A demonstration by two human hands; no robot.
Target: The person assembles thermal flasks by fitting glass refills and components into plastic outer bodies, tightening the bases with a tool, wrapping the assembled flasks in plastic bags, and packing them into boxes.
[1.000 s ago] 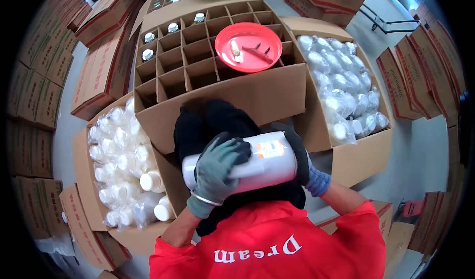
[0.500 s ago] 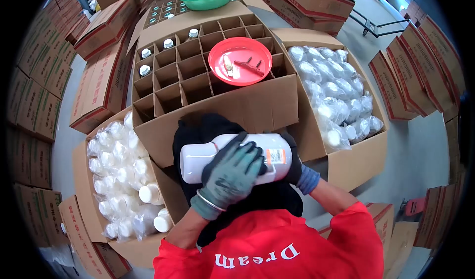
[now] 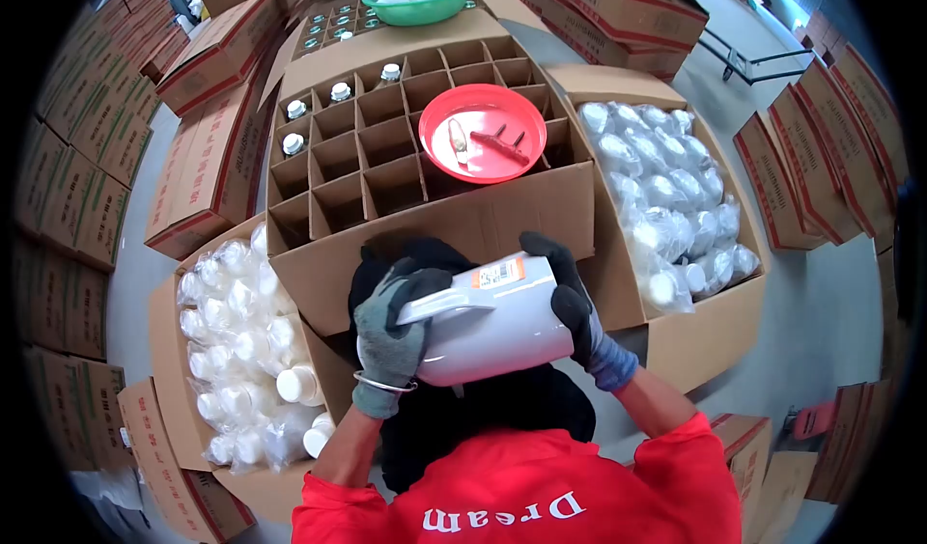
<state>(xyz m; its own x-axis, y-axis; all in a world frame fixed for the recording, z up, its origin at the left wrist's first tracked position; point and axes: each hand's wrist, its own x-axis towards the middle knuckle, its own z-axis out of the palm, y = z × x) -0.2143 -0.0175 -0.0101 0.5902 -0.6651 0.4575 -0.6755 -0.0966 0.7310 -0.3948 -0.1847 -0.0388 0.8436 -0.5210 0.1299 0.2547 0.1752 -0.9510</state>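
Note:
A glossy white jug [image 3: 512, 336] with a side handle [image 3: 446, 305] and an orange-edged barcode label lies sideways over my lap. My left hand [image 3: 394, 317], in a grey-green glove, is closed around its left end beside the handle, covering that end. At the jug's other end, my right hand [image 3: 570, 298] in a dark glove grips the base, thumb on the near side and fingers over the far edge. Just beyond stands a divided carton [image 3: 435, 211] with several white-capped bottles [image 3: 341, 91] in its cells. A red plastic bowl [image 3: 483, 100] rests on the dividers, holding small tools.
On the left an open carton [image 3: 169, 351] holds bagged white bottles; another carton [image 3: 700, 336] of plastic-wrapped ones is at the right. A green basin [image 3: 420, 13] of white pieces sits farther back. Stacked cartons [image 3: 208, 158] line both sides, with a trolley [image 3: 739, 61] at upper right.
The jug has been rolled, so its handle and label now face up and away. My left hand has slid from the jug's middle to its left end; the right stays at the base.

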